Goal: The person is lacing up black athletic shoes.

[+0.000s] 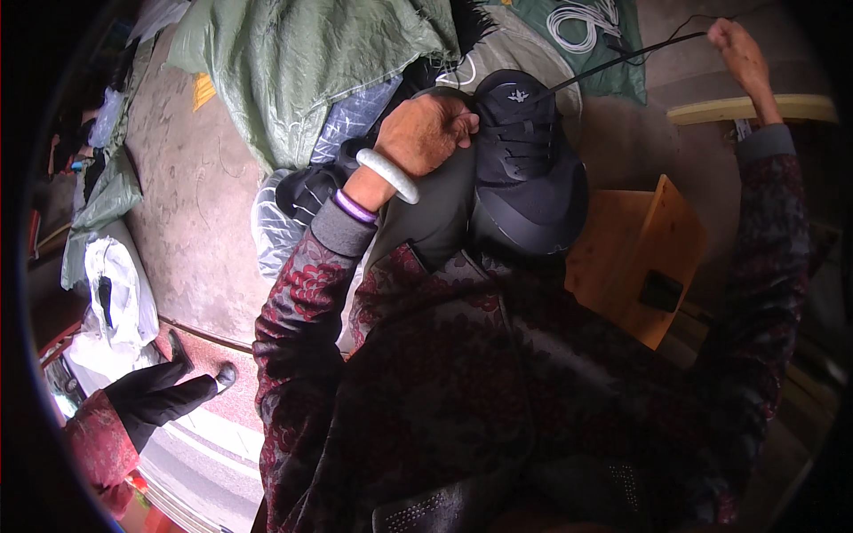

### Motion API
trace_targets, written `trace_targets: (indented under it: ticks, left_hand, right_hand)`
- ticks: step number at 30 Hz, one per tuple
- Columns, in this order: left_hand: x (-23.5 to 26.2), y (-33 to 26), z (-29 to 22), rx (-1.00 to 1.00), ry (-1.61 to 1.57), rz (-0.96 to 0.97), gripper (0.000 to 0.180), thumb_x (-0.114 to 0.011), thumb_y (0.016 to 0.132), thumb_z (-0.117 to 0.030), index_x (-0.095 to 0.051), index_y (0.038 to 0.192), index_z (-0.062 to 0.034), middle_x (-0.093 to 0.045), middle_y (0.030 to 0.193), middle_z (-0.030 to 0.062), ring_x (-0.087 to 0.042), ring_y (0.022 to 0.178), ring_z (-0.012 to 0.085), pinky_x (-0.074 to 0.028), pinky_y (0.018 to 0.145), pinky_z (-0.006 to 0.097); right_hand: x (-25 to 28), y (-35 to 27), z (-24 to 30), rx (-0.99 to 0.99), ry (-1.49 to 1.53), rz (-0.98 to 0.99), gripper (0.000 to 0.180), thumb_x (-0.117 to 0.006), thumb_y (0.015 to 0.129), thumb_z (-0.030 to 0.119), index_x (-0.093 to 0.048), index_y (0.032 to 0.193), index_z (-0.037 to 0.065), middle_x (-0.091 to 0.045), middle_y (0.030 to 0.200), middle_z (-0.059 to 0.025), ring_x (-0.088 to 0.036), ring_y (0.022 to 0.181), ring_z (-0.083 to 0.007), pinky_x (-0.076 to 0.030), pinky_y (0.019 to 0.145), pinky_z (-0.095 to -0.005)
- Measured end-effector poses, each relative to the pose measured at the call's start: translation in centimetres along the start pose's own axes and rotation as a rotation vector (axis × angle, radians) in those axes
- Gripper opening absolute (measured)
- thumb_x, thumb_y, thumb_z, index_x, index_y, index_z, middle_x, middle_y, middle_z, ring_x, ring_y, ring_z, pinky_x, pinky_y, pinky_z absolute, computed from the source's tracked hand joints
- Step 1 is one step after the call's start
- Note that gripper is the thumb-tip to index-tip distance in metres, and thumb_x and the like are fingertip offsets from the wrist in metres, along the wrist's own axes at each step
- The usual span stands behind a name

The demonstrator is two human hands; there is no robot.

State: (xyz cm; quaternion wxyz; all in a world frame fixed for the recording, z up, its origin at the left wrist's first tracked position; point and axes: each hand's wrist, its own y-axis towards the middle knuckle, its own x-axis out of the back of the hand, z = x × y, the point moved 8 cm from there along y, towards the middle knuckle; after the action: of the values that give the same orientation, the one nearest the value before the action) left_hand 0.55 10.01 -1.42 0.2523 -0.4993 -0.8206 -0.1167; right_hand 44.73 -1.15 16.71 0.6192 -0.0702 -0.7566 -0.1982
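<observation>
A black lace-up sneaker (pixel 524 169) rests on my lap, its toe toward me and a small pale emblem on its tongue. My right hand (pixel 742 60) is raised at the far right, its fingers pinched on a black shoelace (pixel 622 60). That lace runs taut from the top of the sneaker up to my fingers. Right beside the sneaker's left edge, my left hand (pixel 425 135) is closed, knuckles up. Whatever its curled fingers grip is hidden. Left of that hand lie more black shoes (pixel 306 191), partly covered by clear plastic.
Green woven sacks (pixel 302 62) lie ahead, with a coil of white cord (pixel 582 25) at the back. A wooden stool (pixel 635 253) bearing a dark flat object (pixel 661 290) stands to my right. Another person's legs (pixel 164 400) show at lower left, near white bags (pixel 120 298).
</observation>
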Motion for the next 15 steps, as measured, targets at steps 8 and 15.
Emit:
trace_targets:
  ticks: [8, 15]
  left_hand:
    - [-0.3, -0.4, 0.0, -0.017, 0.045, -0.013, 0.013, -0.066, 0.091, -0.015, -0.069, 0.096, -0.0029, -0.069, 0.076, 0.0075, -0.065, 0.070, 0.0158, -0.050, 0.067, 0.031]
    - [0.7, -0.9, -3.3, -0.143, -0.005, -0.243, 0.009, -0.072, 0.081, -0.006, -0.069, 0.089, -0.0044, -0.068, 0.084, 0.0118, -0.066, 0.077, 0.0287, -0.051, 0.069, 0.036]
  right_hand:
    - [-5.7, -0.4, 0.7, 0.016, 0.234, 0.144, 0.016, -0.057, 0.090, 0.018, -0.062, 0.100, 0.006, -0.062, 0.087, -0.0078, -0.060, 0.085, -0.0220, -0.047, 0.079, -0.0362]
    - [-16.1, -9.0, 9.6, -0.020, 0.831, 0.542, 0.028, -0.059, 0.093, 0.025, -0.066, 0.111, 0.005, -0.066, 0.101, -0.0050, -0.062, 0.081, -0.0147, -0.052, 0.066, -0.0290]
